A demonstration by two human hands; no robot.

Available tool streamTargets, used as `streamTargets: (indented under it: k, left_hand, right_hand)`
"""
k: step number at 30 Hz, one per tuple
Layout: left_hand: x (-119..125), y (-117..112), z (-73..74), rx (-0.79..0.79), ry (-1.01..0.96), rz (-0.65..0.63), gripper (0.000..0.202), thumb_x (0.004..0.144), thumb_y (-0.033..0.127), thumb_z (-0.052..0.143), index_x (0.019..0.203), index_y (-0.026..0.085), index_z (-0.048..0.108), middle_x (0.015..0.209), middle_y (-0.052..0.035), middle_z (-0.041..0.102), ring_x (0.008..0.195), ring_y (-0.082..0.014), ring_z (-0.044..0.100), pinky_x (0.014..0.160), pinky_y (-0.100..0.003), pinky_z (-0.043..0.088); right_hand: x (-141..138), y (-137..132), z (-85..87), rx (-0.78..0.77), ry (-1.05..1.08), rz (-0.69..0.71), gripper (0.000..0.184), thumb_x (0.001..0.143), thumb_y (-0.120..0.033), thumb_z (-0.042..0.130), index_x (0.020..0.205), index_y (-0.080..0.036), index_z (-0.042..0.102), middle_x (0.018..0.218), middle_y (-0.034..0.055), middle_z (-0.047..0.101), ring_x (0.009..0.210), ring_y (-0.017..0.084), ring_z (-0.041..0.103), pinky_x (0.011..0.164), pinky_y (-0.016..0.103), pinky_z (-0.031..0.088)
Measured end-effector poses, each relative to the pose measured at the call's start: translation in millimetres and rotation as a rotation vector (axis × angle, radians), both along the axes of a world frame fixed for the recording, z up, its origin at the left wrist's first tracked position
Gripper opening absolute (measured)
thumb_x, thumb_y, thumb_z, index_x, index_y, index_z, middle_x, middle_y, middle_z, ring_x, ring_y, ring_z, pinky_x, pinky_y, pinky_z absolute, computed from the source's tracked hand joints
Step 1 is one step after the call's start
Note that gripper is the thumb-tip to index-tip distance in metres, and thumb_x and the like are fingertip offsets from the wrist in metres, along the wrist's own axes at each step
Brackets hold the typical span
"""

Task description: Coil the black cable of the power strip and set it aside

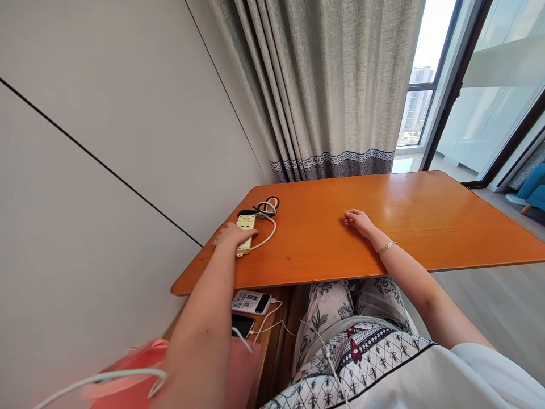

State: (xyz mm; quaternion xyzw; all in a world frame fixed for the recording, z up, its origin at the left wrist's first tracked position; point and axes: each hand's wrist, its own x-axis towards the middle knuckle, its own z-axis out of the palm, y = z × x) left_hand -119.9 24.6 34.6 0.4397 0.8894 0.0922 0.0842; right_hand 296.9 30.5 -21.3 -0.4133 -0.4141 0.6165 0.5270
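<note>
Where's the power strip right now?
In the head view, the power strip lies left of centre, near the table's left edge, with the left hand on it and a white cord looping to its right.

Cannot see the part of the power strip [246,224] beneath the left hand [232,234], nor clearly make out that hand's fingers on the far side. Hard to tell apart the small, curled fingers of the right hand [358,221]. Cannot trace the cables [271,207] through their tangle near the strip. Cannot read all the tiny print on the white gadget [247,301] below the table [315,238]. Cannot see all of the dark phone [243,325], partly behind the left forearm [204,335], or identify the pink thing [149,352], likewise half covered and cropped at the bottom. Cannot follow the curtain [340,85] above the top edge, or the blue chair [535,188] past the right. Too hazy for detail in the distant buildings [416,105].
</note>
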Motion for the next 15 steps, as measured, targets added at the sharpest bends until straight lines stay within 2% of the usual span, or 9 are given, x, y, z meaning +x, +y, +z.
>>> streamTargets:
  k: [5, 9, 11, 13, 15]
  left_hand:
    - [3, 0, -2.4, -0.006, 0.032, -0.006, 0.096, 0.061, 0.057, 0.071, 0.138, 0.008, 0.042, 0.143, -0.0322, 0.049, 0.133, -0.0455, 0.049, 0.101, -0.058, 0.045]
    - [9, -3, 1.3, -0.042, 0.046, -0.008, 0.093, 0.063, 0.057, 0.068, 0.139, 0.010, 0.043, 0.146, -0.0293, 0.047, 0.135, -0.0441, 0.046, 0.103, -0.056, 0.044]
    - [15, -3, 2.9, -0.053, 0.048, -0.019, 0.093, 0.063, 0.057, 0.067, 0.140, 0.011, 0.043, 0.147, -0.0284, 0.046, 0.135, -0.0440, 0.046, 0.104, -0.056, 0.043]
    - [26, -2, 3.0, -0.053, 0.052, -0.033, 0.094, 0.064, 0.058, 0.067, 0.141, 0.011, 0.042, 0.147, -0.0285, 0.046, 0.135, -0.0447, 0.046, 0.104, -0.058, 0.042]
    - [38, 0, 1.6, -0.043, 0.065, -0.049, 0.094, 0.063, 0.059, 0.067, 0.140, 0.011, 0.043, 0.145, -0.0294, 0.047, 0.133, -0.0465, 0.046, 0.103, -0.060, 0.041]
  right_hand:
    - [-1, -7, 7.9, 0.047, -0.032, -0.035, 0.031, 0.063, -0.036, 0.083, 0.076, -0.017, 0.063, 0.070, 0.0021, 0.063, 0.063, 0.011, 0.056, 0.059, 0.024, 0.046]
    - [1, -11, 27.9, 0.180, -0.035, -0.153, 0.035, 0.064, -0.043, 0.078, 0.084, -0.018, 0.063, 0.080, 0.0012, 0.064, 0.072, 0.012, 0.058, 0.062, 0.023, 0.044]
    - [5, -13, 47.1, 0.267, -0.018, -0.220, 0.034, 0.069, -0.045, 0.074, 0.089, -0.019, 0.063, 0.085, 0.0003, 0.064, 0.076, 0.011, 0.058, 0.067, 0.023, 0.046]
    - [12, -20, 74.6, 0.404, -0.005, -0.280, 0.032, 0.074, -0.047, 0.071, 0.092, -0.022, 0.063, 0.087, -0.0005, 0.064, 0.078, 0.011, 0.059, 0.073, 0.024, 0.048]
    - [20, -37, 110.1, 0.710, -0.029, -0.365, 0.030, 0.082, -0.049, 0.066, 0.095, -0.022, 0.063, 0.086, 0.0002, 0.064, 0.079, 0.012, 0.060, 0.075, 0.028, 0.050]
